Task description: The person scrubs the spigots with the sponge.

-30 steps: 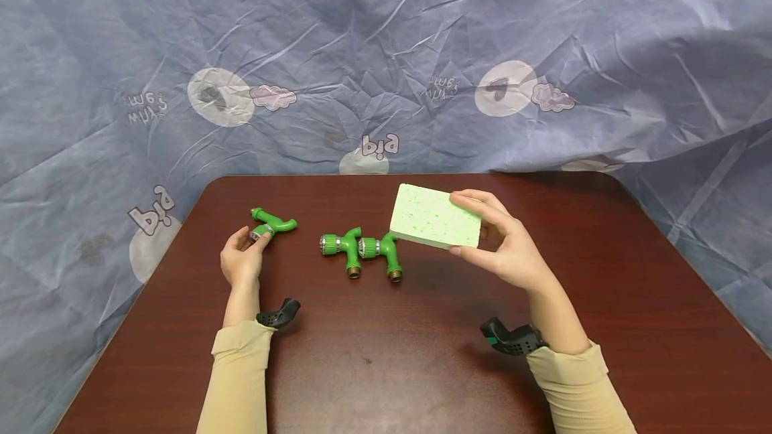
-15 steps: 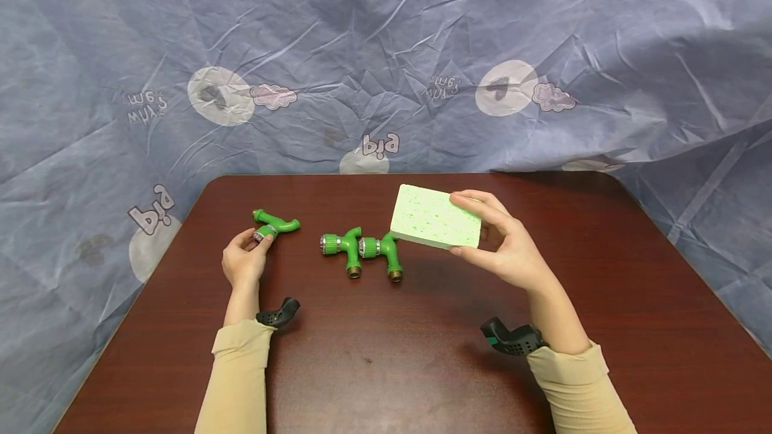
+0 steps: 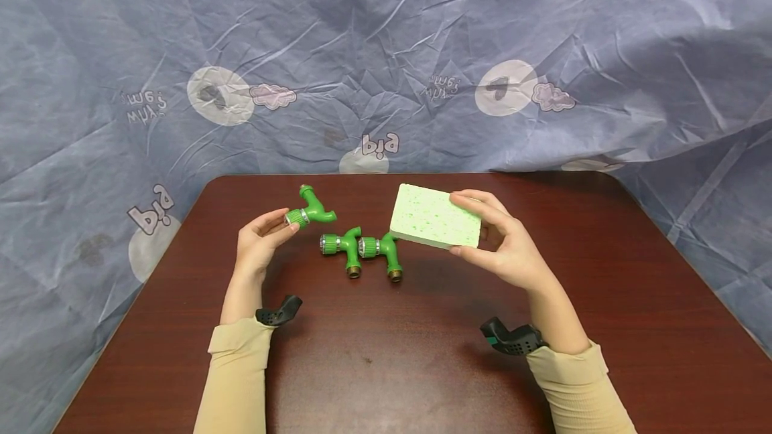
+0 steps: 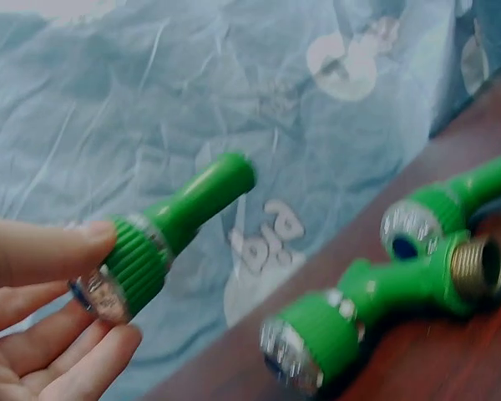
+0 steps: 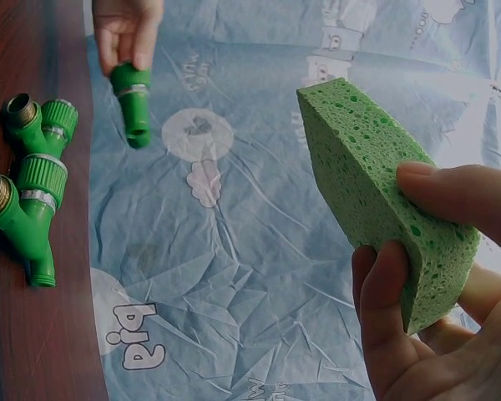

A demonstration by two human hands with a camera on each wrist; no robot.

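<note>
My left hand [image 3: 259, 244] pinches a green tap [image 3: 311, 209] by its ribbed knob, between thumb and fingers. In the left wrist view this tap [image 4: 171, 221] is raised in front of the curtain, spout pointing away from the hand. My right hand [image 3: 509, 246] grips a pale green sponge [image 3: 435, 215] near its right end, above the table. Tiny pores cover the sponge [image 5: 376, 175] in the right wrist view. Two more green taps lie side by side between the hands: a left one [image 3: 350, 246] and a right one [image 3: 386, 253], partly behind the sponge, both with brass threaded ends.
All this is over a dark red-brown wooden table [image 3: 374, 360]. A wrinkled blue-grey curtain [image 3: 386, 52] with printed letters and shapes hangs behind the table's far edge. Each wrist wears a black camera mount, the left one [image 3: 280, 312] and the right one [image 3: 512, 338].
My left hand has lifted its tap and carried it right, toward the two lying taps; the tap has turned slightly. The right hand and sponge have stayed in place.
</note>
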